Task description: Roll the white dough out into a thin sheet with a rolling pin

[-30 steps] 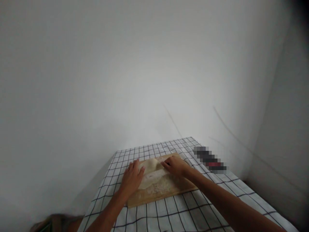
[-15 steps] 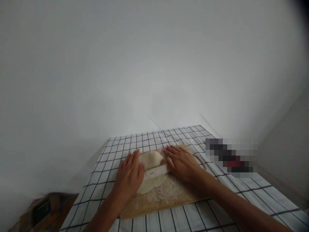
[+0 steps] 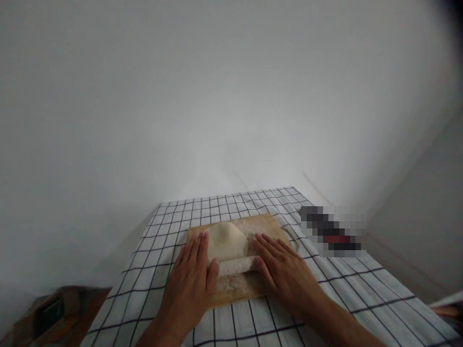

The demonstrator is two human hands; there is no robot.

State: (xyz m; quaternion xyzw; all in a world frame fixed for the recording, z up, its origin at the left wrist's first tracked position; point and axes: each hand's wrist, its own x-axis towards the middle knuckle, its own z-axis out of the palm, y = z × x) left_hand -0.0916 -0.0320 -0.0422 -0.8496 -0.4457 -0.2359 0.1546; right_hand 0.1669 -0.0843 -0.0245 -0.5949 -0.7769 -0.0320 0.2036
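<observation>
A flat sheet of pale dough (image 3: 227,241) lies on a floured wooden board (image 3: 235,291). Across the dough's near edge rests a flour-dusted rolling pin (image 3: 237,266). My left hand (image 3: 191,274) lies flat over the pin's left end, fingers stretched forward and thumb toward the middle. On the right end, my right hand (image 3: 282,267) presses with its palm, its fingers also straight and pointing away from me. Both ends of the pin are hidden under the hands.
The board sits on a table with a white, black-checked cloth (image 3: 144,270). A cord loop (image 3: 290,237) shows at the board's right side. A blurred-out dark and red object (image 3: 334,231) lies further right. A brown box (image 3: 54,311) stands low at left. White walls rise behind.
Both hands have rolled the pin back toward me, from the middle of the dough to its near edge. More of the dough's far part now shows. The view has shifted slightly.
</observation>
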